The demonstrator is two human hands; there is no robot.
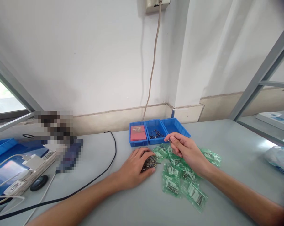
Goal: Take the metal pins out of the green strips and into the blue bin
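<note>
A loose pile of small dark metal pins (149, 164) lies on the grey tabletop. Cupped along its left side is my left hand (137, 164), palm down, thumb and fingers apart around the pile. My right hand (181, 146) is raised above the green bags, thumb and index finger pinching a small metal pin (169, 141); most of the pin is hidden by the fingers. Several green transparent bags (172, 185) with metal pieces and white labels inside lie beneath and in front of my right hand. Just behind the hands, more dark metal pieces (156, 134) sit in the middle blue bin (153, 122).
The left blue bin (138, 144) contains a red packet (138, 133); the right blue bin (173, 125) stands beside. A black cable (95, 179) crosses the table at left, near a power strip (22, 185) and a black mouse-like object (39, 183). Grey metal frames (255, 78) flank the table.
</note>
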